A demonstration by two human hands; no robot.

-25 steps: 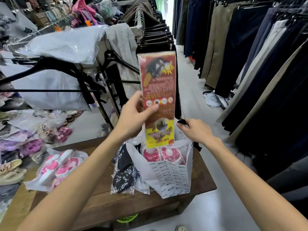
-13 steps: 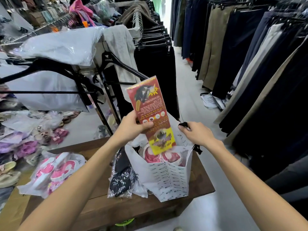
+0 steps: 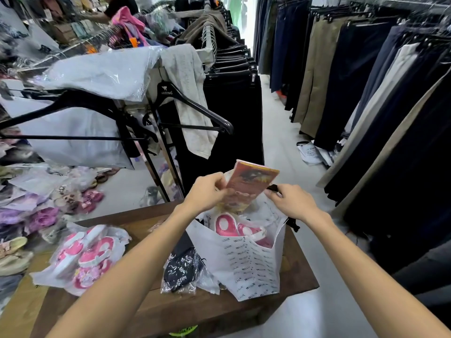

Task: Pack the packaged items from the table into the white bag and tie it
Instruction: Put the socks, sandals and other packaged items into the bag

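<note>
A white bag [image 3: 251, 264] with small printed lettering stands open on the right part of the brown wooden table [image 3: 156, 303]. Pink and white packed shoes [image 3: 234, 228] lie inside it. My left hand [image 3: 207, 193] grips a long red and yellow flat package [image 3: 249, 186], tilted, its lower end down in the bag's mouth. My right hand [image 3: 290, 203] pinches the bag's far rim by its black handle. To the left of the bag lie a clear packet of black cloth [image 3: 183, 269] and a plastic packet of pink shoes [image 3: 83, 257].
Clothes racks with dark trousers line the aisle on the right and behind the table. Black hangers [image 3: 190, 106] and plastic-wrapped garments jut out at the left. Bagged shoes [image 3: 41, 215] are piled on the floor at the left. A person stands at the far back left.
My left hand has lowered the red and yellow package from upright above the bag down into its mouth, tilting it away. My right hand has stayed on the bag's rim.
</note>
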